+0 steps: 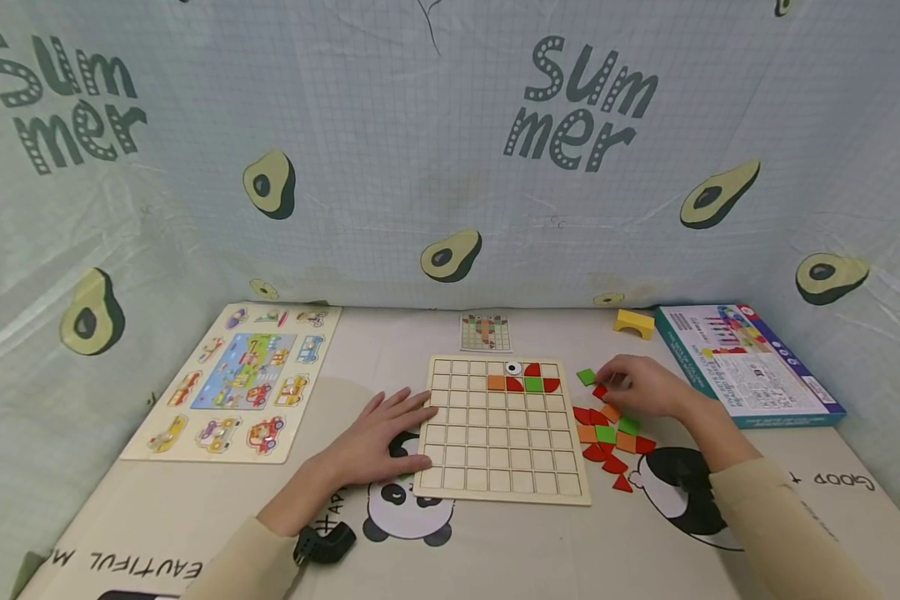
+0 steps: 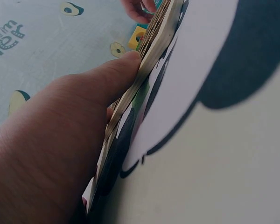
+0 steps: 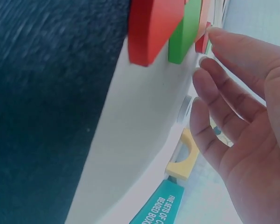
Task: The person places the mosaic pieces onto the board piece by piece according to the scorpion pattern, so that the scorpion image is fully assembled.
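My left hand [image 1: 382, 440] rests at the left edge of a wooden grid board [image 1: 487, 450], fingers spread and thumb on the rim. In the left wrist view, the thumb [image 2: 114, 74] lies against the board's edge [image 2: 147, 65]. My right hand [image 1: 641, 385] pinches a small red piece [image 1: 599, 391] between thumb and fingertips, right of the board. Beside it lies a green square [image 1: 587, 377]. Orange squares, a white eye disc [image 1: 513, 367], green and red pieces fill several cells in the board's upper right.
Loose red, green and orange pieces [image 1: 606, 434] lie right of the board. A pattern card [image 1: 486, 333] sits behind it. A yellow arch block [image 1: 634, 323] and a teal-edged box [image 1: 750, 367] stand at the back right. A picture puzzle board [image 1: 232, 383] lies at left.
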`<act>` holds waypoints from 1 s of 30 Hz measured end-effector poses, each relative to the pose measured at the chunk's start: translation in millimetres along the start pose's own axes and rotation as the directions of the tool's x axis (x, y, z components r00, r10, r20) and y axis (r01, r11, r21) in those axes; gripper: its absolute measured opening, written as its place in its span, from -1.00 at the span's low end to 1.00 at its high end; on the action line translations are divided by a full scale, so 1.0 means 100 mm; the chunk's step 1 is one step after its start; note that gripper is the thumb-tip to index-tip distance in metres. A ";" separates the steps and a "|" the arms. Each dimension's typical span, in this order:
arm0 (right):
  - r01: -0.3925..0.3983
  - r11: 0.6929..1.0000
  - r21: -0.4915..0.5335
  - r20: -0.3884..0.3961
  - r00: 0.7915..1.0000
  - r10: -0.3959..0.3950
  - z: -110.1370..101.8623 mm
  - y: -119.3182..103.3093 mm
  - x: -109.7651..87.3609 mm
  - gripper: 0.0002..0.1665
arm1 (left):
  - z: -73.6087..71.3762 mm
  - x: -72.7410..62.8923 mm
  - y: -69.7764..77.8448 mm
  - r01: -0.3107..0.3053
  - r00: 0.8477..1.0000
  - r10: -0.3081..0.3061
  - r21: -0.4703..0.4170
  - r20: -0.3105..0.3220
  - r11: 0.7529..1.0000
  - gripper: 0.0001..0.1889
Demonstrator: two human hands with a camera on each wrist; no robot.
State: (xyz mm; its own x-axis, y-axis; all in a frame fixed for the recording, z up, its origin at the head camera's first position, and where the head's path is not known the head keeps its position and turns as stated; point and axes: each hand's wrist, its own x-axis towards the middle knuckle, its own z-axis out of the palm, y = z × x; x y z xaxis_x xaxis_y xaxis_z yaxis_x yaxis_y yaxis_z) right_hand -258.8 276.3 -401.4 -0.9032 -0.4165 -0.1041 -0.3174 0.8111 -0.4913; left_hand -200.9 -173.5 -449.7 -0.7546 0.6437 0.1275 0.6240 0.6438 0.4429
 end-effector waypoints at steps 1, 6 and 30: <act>-0.004 1.000 -0.002 -0.003 1.000 0.004 0.00 0.01 0.00 -0.69 | 0.00 0.00 0.00 0.001 1.000 -0.001 -0.001 0.000 1.000 -0.21; -0.047 0.999 -0.004 -0.003 0.999 0.047 0.02 0.03 0.03 -0.68 | 0.01 0.00 0.00 0.002 1.000 -0.002 -0.002 0.000 1.000 -0.21; -0.067 0.998 -0.020 0.009 0.998 0.067 0.03 0.03 0.05 -0.64 | 0.01 0.00 0.01 0.019 1.000 -0.019 0.003 0.011 1.000 -0.20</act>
State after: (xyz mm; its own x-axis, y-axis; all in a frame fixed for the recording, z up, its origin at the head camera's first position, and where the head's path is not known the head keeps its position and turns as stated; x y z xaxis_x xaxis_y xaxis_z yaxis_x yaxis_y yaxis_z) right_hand -263.7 275.4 -406.3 -0.9198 -0.3646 -0.1451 -0.2616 0.8453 -0.4659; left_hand -200.2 -173.1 -450.1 -0.7639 0.6359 0.1098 0.6104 0.6568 0.4428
